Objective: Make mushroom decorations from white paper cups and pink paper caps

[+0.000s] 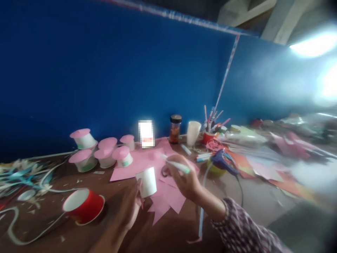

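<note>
A small white paper cup [149, 182] is tilted in my left hand [133, 203], whose fingers close round its left side. My right hand [184, 177] grips a white marker with a green end [179, 166], its other end pointing left, above and right of the cup. Under both hands lies pink paper [142, 158], with jagged cut pieces [160, 205] nearer to me. A dark scissor handle [164, 171] shows partly behind my right hand. To the left stand several small white cups with pink paper tops [122, 156], some with green marks.
A red paper bowl [88, 207] lies tilted at front left, by a white cord. A glue gun [225, 161] rests right of my hand. Behind are a lidded jar [175, 130], a pale cup [194, 133] and a red pen pot [209, 137]. Coloured paper [243, 165] spreads rightward.
</note>
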{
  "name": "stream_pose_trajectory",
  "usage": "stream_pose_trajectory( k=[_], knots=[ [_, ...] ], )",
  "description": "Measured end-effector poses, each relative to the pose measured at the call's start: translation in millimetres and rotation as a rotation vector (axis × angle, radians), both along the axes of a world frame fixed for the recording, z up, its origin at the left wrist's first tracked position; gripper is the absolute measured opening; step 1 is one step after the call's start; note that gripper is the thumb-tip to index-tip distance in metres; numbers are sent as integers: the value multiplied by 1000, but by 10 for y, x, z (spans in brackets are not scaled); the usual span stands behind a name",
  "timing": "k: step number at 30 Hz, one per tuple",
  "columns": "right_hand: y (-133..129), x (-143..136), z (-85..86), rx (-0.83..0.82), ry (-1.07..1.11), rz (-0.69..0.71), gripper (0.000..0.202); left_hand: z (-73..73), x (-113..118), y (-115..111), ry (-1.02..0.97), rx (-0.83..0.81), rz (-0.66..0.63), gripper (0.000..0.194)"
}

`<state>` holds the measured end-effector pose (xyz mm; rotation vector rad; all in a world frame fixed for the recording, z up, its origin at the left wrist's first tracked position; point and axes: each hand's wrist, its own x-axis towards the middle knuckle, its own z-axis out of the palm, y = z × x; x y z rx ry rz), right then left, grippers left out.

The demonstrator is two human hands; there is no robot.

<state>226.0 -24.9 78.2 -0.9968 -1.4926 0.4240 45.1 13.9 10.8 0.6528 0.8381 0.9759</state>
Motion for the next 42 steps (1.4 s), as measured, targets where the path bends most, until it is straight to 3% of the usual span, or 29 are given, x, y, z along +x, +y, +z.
stream_pose_trajectory(
  k=[4,8,14,22,25,29,33,37,42],
  knots=[
    [-100,-83,1,-48,150,-18,18,28,-17,25,-48,31,33,34],
    [-93,-147,-144,-42,228,-44,21,27,-36,43,-46,11,35,32],
    [-94,-205,-290,-121,136,-50,21,-65,-55,47,-50,-17,0,43],
    [-100,-168,-346,-32,88,-129,22,-51,-28,25,-39,165,73,42],
    [-82,-164,-386,8,91,-187,24,-36,-39,38,71,208,58,48],
    [-56,-150,-408,32,19,-206,19,12,-77,25,382,386,6,55],
    [-24,-129,-458,-85,-162,-155,17,-5,-74,-14,548,456,97,74],
    [2,-141,-525,-146,-186,-105,16,-36,-39,-32,496,419,95,66],
    [-17,-194,-531,-162,-114,-64,9,41,-18,2,152,352,116,62]
  ],
)
